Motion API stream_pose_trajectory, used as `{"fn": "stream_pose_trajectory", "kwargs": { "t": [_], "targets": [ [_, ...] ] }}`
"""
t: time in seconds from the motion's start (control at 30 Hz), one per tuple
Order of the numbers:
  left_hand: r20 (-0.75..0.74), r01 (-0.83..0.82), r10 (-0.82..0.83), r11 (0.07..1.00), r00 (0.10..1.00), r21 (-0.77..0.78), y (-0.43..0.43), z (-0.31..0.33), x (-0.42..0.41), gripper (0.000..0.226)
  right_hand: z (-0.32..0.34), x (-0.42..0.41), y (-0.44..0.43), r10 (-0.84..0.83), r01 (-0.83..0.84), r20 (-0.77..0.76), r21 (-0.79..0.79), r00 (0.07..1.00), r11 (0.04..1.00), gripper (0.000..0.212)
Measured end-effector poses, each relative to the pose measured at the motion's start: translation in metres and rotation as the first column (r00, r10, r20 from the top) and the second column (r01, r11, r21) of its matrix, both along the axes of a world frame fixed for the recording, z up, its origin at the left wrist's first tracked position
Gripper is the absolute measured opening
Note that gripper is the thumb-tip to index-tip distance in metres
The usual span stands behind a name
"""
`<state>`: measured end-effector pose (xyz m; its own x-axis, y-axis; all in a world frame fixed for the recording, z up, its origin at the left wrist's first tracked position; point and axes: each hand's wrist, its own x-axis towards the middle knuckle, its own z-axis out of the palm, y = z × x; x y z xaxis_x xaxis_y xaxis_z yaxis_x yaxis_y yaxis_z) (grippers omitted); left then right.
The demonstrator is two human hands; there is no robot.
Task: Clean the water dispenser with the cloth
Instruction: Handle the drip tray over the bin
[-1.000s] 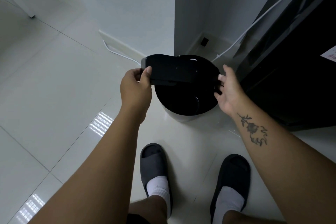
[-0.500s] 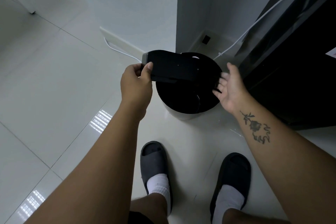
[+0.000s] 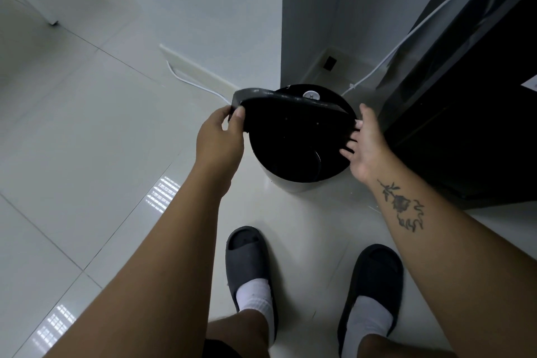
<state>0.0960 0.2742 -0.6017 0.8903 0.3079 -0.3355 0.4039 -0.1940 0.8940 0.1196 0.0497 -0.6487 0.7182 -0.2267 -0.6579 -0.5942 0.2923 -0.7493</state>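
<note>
Centre left: one left hand (image 3: 219, 139) pinching the left corner of one flat black panel with a grey edge (image 3: 290, 119), tilted over one round black-topped, white-bodied water dispenser (image 3: 293, 184) mid-frame on glossy pale floor tiles (image 3: 87, 139). Right of centre: one right hand (image 3: 367, 148), fingers straight and spread, against the dispenser's right rim. Bottom: two dark slippers (image 3: 245, 253).

Glossy pale floor tiles (image 3: 87, 154) meet white walls (image 3: 209, 9), with a dark cabinet (image 3: 465, 131) on the right
</note>
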Motion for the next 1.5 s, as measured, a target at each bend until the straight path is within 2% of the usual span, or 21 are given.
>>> {"fn": "stream_pose_trajectory", "kwargs": {
  "t": [0.07, 0.17, 0.27, 0.33, 0.43, 0.53, 0.63, 0.77, 0.9, 1.1, 1.23, 1.37, 1.5],
  "targets": [
    [-0.084, -0.046, 0.035, 0.99, 0.996, -0.137, 0.001, 0.001, 0.0, 0.046, 0.0, 0.001, -0.004, -0.002, 0.002, -0.006, -0.04, 1.0, 0.999, 0.045],
    [-0.171, -0.148, 0.106, 0.956, 0.979, -0.252, 0.002, -0.006, 0.004, 0.06, -0.003, 0.001, -0.008, -0.064, 0.064, 0.018, -0.005, 0.998, 0.998, 0.044],
    [-0.196, -0.207, 0.158, 0.941, 0.968, -0.266, 0.003, -0.013, 0.006, 0.054, -0.001, 0.001, -0.005, -0.173, 0.172, 0.031, 0.037, 0.984, 0.984, 0.036],
    [-0.21, -0.205, 0.151, 0.943, 0.966, -0.263, 0.008, -0.02, 0.006, 0.055, -0.003, -0.001, -0.002, -0.212, 0.214, 0.055, -0.031, 0.976, 0.976, 0.024],
    [-0.194, -0.197, 0.153, 0.952, 0.969, -0.236, 0.012, -0.023, 0.002, 0.045, -0.013, -0.003, -0.002, -0.198, 0.208, 0.112, -0.089, 0.974, 0.974, 0.008],
    [-0.152, -0.169, 0.125, 0.928, 0.981, -0.331, 0.013, -0.026, -0.001, 0.032, -0.018, -0.005, -0.004, -0.162, 0.175, 0.114, -0.109, 0.98, 0.979, 0.014],
    [-0.138, -0.104, 0.052, 0.907, 0.989, -0.407, 0.015, -0.028, -0.005, 0.033, -0.021, -0.009, -0.006, -0.147, 0.161, 0.124, -0.116, 0.981, 0.98, 0.02],
    [-0.186, -0.103, 0.034, 0.92, 0.982, -0.379, 0.013, -0.028, -0.01, 0.032, -0.023, -0.011, -0.009, -0.142, 0.157, 0.137, -0.105, 0.98, 0.982, 0.021],
    [-0.163, -0.088, 0.027, 0.923, 0.986, -0.376, 0.017, -0.031, -0.012, 0.035, -0.017, -0.012, -0.006, -0.15, 0.164, 0.15, -0.087, 0.977, 0.983, 0.014],
    [-0.099, 0.018, -0.058, 0.932, 0.993, -0.362, 0.022, -0.017, -0.03, 0.038, 0.0, -0.045, 0.001, -0.121, 0.132, 0.101, -0.116, 0.987, 0.984, 0.028],
    [-0.042, 0.052, -0.071, 0.936, 0.997, -0.349, 0.016, 0.023, -0.049, 0.035, 0.037, -0.074, -0.004, -0.121, 0.137, 0.108, -0.154, 0.987, 0.978, 0.028],
    [0.021, 0.066, -0.063, 0.94, 0.998, -0.335, 0.005, 0.078, -0.065, 0.034, 0.109, -0.094, -0.012, -0.133, 0.173, 0.205, -0.189, 0.97, 0.967, 0.031],
    [0.12, 0.133, -0.097, 0.927, 0.988, -0.35, -0.007, 0.161, -0.074, 0.034, 0.2, -0.117, -0.025, -0.142, 0.217, 0.349, -0.188, 0.926, 0.958, 0.032]
  ]
}}
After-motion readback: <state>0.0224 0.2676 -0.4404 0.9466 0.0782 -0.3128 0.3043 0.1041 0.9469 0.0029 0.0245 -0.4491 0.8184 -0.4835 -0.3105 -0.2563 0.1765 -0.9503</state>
